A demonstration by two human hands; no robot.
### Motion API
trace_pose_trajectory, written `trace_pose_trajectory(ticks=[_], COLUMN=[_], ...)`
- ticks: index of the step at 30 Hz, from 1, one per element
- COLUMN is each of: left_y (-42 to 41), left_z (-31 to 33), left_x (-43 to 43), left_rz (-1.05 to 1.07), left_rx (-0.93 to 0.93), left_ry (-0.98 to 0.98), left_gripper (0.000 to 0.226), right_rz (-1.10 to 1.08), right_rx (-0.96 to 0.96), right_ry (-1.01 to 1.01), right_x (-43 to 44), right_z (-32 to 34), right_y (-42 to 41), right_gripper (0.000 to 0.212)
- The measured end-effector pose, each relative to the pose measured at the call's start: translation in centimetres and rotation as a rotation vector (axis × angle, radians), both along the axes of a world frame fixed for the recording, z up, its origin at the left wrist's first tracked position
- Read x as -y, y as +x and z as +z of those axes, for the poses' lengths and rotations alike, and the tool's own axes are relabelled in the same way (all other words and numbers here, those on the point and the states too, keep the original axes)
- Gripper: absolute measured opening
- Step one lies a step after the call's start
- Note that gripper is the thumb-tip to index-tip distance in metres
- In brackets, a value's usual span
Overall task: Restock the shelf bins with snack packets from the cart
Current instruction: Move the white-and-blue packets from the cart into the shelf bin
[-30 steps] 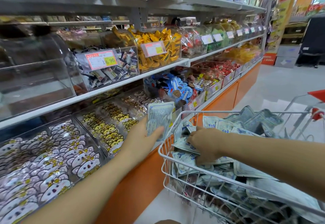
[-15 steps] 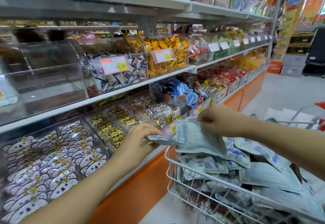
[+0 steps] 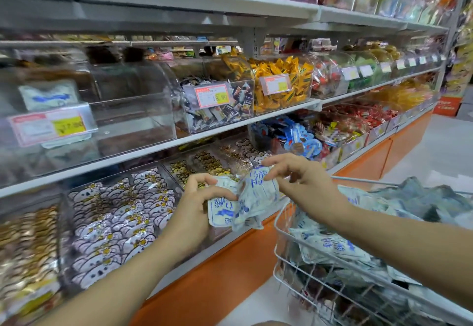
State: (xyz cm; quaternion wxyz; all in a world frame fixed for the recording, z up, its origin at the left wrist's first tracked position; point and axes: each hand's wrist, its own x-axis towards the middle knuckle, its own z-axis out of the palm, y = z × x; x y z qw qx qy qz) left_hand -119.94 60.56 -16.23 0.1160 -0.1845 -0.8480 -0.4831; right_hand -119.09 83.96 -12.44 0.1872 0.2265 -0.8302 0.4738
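Snack packets [image 3: 245,203] pinched by left hand [image 3: 197,203] and right hand [image 3: 304,185] mid-frame, cart [image 3: 363,180] lower right heaped, upper-left bin [image 3: 23,156] seemingly near-empty.

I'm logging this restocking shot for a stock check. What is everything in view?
White-and-blue foil snack packets: a few, held between both hands, in front of the lower shelf.
Cart packets: many, white-blue, piled in the cart.
White wire cart: one, lower right.
Clear plastic bin: one, nearly empty, middle shelf left.
Dark mixed packets: many, middle-shelf bin.
Yellow wrapped snacks: many, bin to the right of the dark packets.
White cartoon-face packets: many, lower shelf left.
Blue packets: many, lower shelf centre.
Orange shelf base: one, below the lower shelf.
Left hand: grips the held packets.
Right hand: pinches the top one.
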Motion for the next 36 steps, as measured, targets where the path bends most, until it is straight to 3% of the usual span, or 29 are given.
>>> trace_pose_trajectory(ticks=[2,6,10,14,16,20,22,25,27,29,32,36], left_y=[0.9,2.5,5.0,7.2,8.6,11.4,12.6,13.9,14.3,14.9,15.1,14.5], left_z=[0.2,0.3,1.1,1.8,2.3,2.9,2.8,2.9,2.9,3.1,3.3,3.9], left_x=[2.2,6.6,10.1,14.4,16.0,18.4,19.3,19.8,20.0,19.9,19.8,18.8], left_rz=[0.017,0.015,0.103,0.175,0.208,0.276,0.273,0.269,0.223,0.177,0.131,0.025], left_rx=[-0.041,-0.102,-0.091,-0.159,-0.165,-0.163,-0.063,0.11,0.227,0.363,0.49,0.642], left_ry=[-0.032,-0.035,-0.021,-0.084,-0.117,-0.132,0.018,0.194,0.291,0.488,0.791,0.855], left_gripper=[0.039,0.085,0.059,0.068,0.07,0.063,0.055,0.039,0.036,0.027,0.039,0.056], right_rz=[0.047,0.16,0.251,0.347,0.41,0.548,0.574,0.627,0.675,0.756,0.878,0.949], right_rx=[0.032,0.061,0.268,0.5,0.65,0.985,1.084,1.132,1.102,1.042,0.942,0.88], right_ry=[-0.066,-0.088,-0.216,-0.241,-0.325,-0.524,-0.5,-0.485,-0.519,-0.549,-0.543,-0.517], right_x=[1.5,5.2,9.3,14.1,17.0,21.3,22.5,23.5,23.6,23.6,24.1,25.1], right_z=[-0.6,-1.0,-0.2,0.4,0.4,0.8,1.3,2.2,3.0,4.1,4.8,4.5], right_y=[-0.5,-1.0,-1.1,-0.2,0.8,2.0,2.3,2.6,2.6,2.6,3.0,3.6], right_gripper=[0.035,0.03,0.035,0.013,0.026,0.082,0.104,0.113,0.106,0.08,0.044,0.024])
